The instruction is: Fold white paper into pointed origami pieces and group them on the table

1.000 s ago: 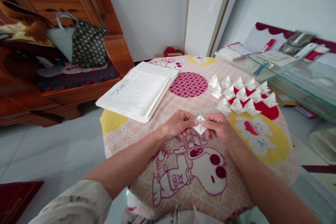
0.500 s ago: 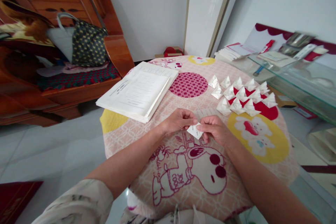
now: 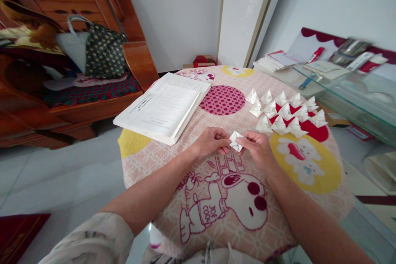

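Observation:
Between my hands, above the patterned tablecloth, is a small folded paper square (image 3: 236, 142) with a crease and faint print on it. My left hand (image 3: 213, 142) pinches its left corner between thumb and fingers. The right side is gripped by my right hand (image 3: 255, 147), its thumb lying on the paper's face. To the right on the cloth stand several folded paper pieces (image 3: 285, 110) with pointed tips, set out in rows.
A stack of printed paper sheets (image 3: 162, 107) lies on the tablecloth (image 3: 188, 132) at the left. At the right, a glass shelf (image 3: 365, 99) holds papers, a cup and metal bowls, close by the table's edge. A wooden bench (image 3: 136, 62) with a bag (image 3: 105, 51) stands at the far left.
The paper square has turned between my fingers and now shows a creased face, slightly higher up. My right hand has shifted its grip, with the thumb now on the paper's right side.

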Motion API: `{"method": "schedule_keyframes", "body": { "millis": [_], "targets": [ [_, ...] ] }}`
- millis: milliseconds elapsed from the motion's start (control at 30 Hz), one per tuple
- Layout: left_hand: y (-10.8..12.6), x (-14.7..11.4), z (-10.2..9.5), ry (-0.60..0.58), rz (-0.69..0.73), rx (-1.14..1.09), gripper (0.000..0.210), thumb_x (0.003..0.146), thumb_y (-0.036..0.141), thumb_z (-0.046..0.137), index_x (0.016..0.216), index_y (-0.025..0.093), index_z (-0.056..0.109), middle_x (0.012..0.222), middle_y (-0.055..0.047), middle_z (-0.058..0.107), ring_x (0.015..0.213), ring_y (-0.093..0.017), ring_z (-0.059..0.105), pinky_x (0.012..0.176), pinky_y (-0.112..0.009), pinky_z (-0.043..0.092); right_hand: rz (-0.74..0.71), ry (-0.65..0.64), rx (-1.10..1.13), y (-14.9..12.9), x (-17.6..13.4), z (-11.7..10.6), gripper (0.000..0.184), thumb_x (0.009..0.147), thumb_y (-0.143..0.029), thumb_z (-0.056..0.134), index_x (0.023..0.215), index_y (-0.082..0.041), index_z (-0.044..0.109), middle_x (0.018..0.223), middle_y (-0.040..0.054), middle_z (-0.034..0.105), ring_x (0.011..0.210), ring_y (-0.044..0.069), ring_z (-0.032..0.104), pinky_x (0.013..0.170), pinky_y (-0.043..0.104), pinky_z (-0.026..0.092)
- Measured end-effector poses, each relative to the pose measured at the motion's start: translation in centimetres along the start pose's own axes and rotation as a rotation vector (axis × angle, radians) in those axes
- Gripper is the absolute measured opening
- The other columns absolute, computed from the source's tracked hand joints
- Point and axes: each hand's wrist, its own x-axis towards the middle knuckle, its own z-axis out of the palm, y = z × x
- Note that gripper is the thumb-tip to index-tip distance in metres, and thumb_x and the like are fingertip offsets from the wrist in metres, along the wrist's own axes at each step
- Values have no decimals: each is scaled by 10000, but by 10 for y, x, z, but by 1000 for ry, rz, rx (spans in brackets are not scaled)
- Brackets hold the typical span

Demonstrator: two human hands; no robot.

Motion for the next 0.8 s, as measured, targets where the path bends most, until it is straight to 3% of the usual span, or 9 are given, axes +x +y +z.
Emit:
{"method": "schedule_keyframes", "body": {
  "millis": [167,367,500,600,800],
  "targets": [
    [0,0,1,60,80,3,181,814,215,756,829,93,623,637,-47,702,542,-103,658,545,-191,522,50,10,47,-1,-1,3,181,740,-341,788,788,-176,730,658,20,711,548,150,621,505,254,485],
    [-2,1,2,71,75,-3,146,813,170,741,847,88,625,679,-49,707,555,-108,664,555,-208,542,-29,60,-155,-2,-3,2,174,768,-320,745,692,-173,693,604,14,676,534,150,590,507,260,448],
    [-2,0,2,83,-4,-81,169,841,204,730,913,87,631,688,-53,709,545,-111,665,540,-206,547,-390,115,-507,-2,-3,1,213,825,-249,677,631,-187,614,572,-14,565,539,127,505,518,258,381],
    [0,-1,1,103,-50,-144,201,904,282,676,910,84,642,714,-78,718,557,-110,671,543,-202,551,-679,104,-742,-1,-3,2,212,876,-158,593,667,-189,609,649,14,593,611,138,533,576,266,405],
    [2,-1,-2,122,-127,-197,122,846,179,720,901,92,655,708,-54,699,581,-114,678,539,-185,548,-890,51,-1036,-3,-7,5,239,894,-51,504,768,-186,656,775,62,659,709,158,592,635,266,450]
  ]
}}
